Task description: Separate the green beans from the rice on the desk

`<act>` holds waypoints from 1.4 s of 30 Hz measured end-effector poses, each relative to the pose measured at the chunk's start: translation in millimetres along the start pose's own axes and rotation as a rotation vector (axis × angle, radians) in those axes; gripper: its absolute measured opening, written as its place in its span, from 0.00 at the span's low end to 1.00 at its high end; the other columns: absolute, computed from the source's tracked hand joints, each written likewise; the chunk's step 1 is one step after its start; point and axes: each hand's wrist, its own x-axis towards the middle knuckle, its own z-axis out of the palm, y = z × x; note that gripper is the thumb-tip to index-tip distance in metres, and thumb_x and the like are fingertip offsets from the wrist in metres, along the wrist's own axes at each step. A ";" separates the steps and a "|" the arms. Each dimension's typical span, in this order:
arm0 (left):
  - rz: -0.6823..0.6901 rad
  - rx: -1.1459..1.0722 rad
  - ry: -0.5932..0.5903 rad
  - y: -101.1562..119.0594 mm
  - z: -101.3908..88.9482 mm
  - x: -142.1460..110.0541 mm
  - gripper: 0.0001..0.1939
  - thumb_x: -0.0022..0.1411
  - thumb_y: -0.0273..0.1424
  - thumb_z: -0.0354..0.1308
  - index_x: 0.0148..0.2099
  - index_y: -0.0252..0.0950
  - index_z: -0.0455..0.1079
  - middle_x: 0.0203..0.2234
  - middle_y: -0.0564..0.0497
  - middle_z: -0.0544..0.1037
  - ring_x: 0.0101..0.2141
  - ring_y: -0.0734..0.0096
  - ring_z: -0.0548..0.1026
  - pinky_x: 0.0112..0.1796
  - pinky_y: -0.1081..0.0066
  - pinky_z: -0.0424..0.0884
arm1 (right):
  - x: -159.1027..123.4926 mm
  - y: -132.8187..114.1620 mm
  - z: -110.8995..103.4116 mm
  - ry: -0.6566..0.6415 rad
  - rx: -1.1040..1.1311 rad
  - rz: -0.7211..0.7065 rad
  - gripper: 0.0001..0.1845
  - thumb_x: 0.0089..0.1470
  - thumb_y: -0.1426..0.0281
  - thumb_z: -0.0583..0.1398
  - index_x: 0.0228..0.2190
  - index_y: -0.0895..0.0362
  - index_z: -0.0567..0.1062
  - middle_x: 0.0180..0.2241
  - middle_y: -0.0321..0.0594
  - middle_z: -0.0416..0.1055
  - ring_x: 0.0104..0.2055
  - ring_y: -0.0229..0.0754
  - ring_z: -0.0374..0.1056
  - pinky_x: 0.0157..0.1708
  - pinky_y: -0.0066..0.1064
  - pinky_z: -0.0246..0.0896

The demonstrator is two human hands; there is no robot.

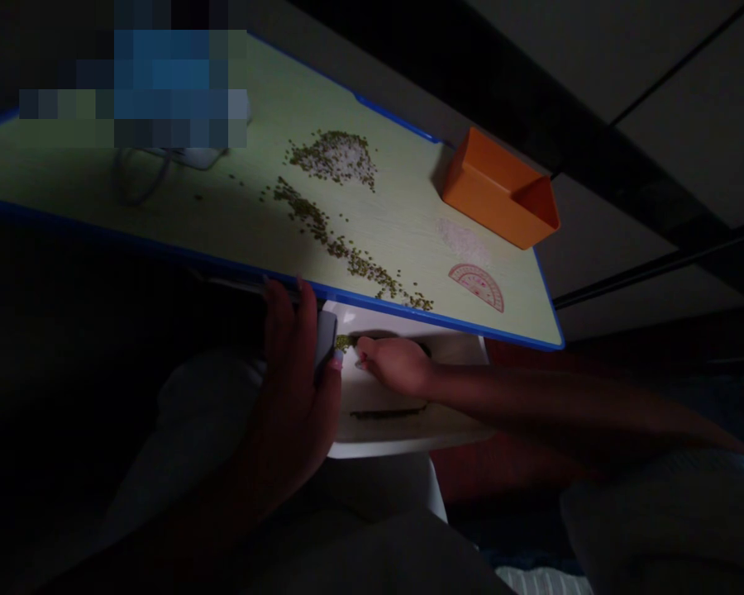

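Note:
My left hand (301,368) is below the table's blue front edge, closed around a grey, flat-sided object (326,337). The object's full shape is hidden by my fingers. Over a white basin (403,446), my right hand (397,364) has its fingers curled in a pinch; what they hold, if anything, cannot be made out. A small heap of green beans (343,341) lies in the basin between the two hands, close to the right fingertips. A dark narrow strip (388,412) shows on the basin's near side.
On the pale table (403,198) lie a mixed pile of white grains and green beans (341,157) and a loose trail of green beans (353,258). An orange box (489,194), pale grains (462,240) and a red protractor (479,287) are at the right. The picture is dark.

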 end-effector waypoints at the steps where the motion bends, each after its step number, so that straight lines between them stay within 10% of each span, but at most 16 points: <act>1: -0.001 0.003 -0.004 -0.1 -0.1 0.0 0.39 0.60 0.34 0.47 0.66 0.51 0.28 0.68 0.56 0.27 0.65 0.56 0.30 0.62 0.47 0.35 | 0.7 -0.1 0.2 0.008 0.002 -0.005 0.08 0.59 0.65 0.53 0.37 0.54 0.69 0.33 0.40 0.74 0.33 0.42 0.67 0.27 0.30 0.50; 25: -0.032 -0.014 -0.020 0.3 0.8 0.8 0.40 0.59 0.33 0.47 0.66 0.52 0.26 0.68 0.56 0.26 0.66 0.57 0.30 0.62 0.45 0.36 | 3.3 2.0 -5.7 0.109 0.332 0.056 0.04 0.52 0.77 0.55 0.30 0.58 0.70 0.33 0.39 0.70 0.35 0.38 0.64 0.33 0.27 0.52; 42: -0.050 -0.001 -0.053 1.8 0.0 0.4 0.39 0.61 0.33 0.45 0.66 0.52 0.24 0.67 0.57 0.24 0.65 0.56 0.29 0.62 0.45 0.36 | -2.0 -3.1 -2.4 0.002 -0.107 -0.068 0.10 0.61 0.68 0.50 0.37 0.54 0.71 0.35 0.37 0.75 0.33 0.41 0.67 0.25 0.29 0.49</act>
